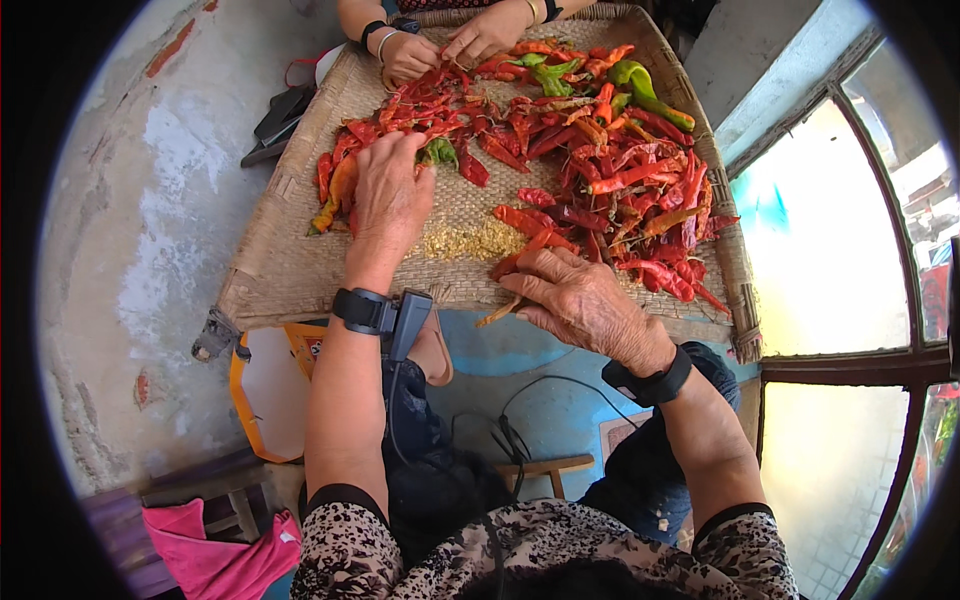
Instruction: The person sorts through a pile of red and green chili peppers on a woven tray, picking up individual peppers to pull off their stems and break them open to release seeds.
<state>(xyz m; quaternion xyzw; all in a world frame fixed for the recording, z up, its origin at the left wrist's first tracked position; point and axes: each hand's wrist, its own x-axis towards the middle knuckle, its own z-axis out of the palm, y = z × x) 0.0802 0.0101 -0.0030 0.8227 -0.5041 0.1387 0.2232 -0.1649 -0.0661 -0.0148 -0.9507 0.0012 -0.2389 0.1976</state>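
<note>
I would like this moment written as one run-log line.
left hand: at wrinkled red peppers; right hand: pinching slender orange-tan pepper piece; rectangular woven tan tray: bearing small yellow seeds; co-worker's hands: at tray's far end

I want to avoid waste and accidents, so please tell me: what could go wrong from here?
The loose yellow seeds lie toward the front edge of the woven tray, so the right hand might brush some off. Red peppers crowd the tray's right rim and could slip over it. The dark cable between the person's legs could perhaps get snagged.
</note>
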